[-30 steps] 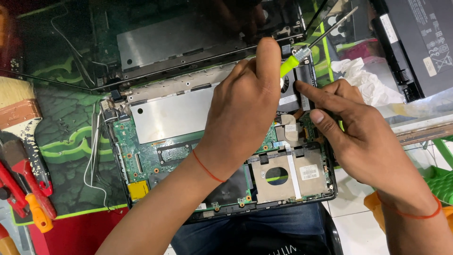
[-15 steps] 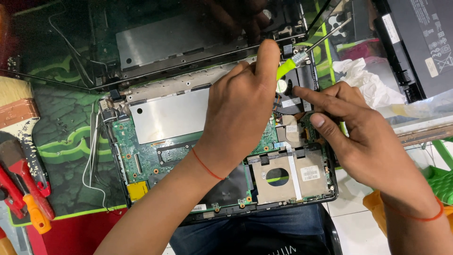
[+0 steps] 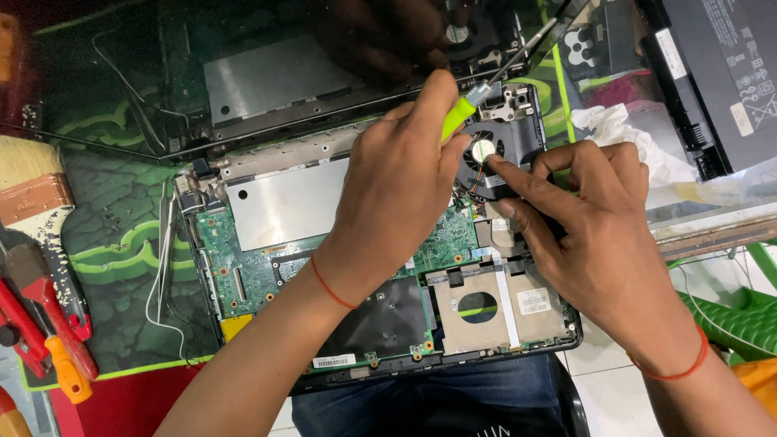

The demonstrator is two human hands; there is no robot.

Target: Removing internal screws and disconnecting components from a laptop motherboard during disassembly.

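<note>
Your left hand [image 3: 396, 190] is closed around a screwdriver with a yellow-green handle [image 3: 456, 118], its shaft running up and to the right past the top corner of the opened laptop base [image 3: 267, 259]; the tip lies beyond the cooling fan [image 3: 484, 154] and its seat cannot be made out. Your right hand [image 3: 603, 243] holds nothing: the index finger is stretched out with its tip pressed on the fan hub, the other fingers curled loosely beside it. The fan sits in the upper right corner of the green mainboard [image 3: 243, 275], just above the silver drive bracket [image 3: 494, 303] and well right of the bare metal plate [image 3: 283, 202]. Judged from this, the step in hand is work on a fastener at the fan mounting, with the fan steadied by the finger. The next move appears to call for the driver kept square in the screw head and steady pressure on the hub so the fan does not shift. A paint brush [image 3: 36, 202] and red-handled pliers [image 3: 40, 332] lie at the left edge of the green mat [image 3: 121, 267], well apart from both hands
</note>
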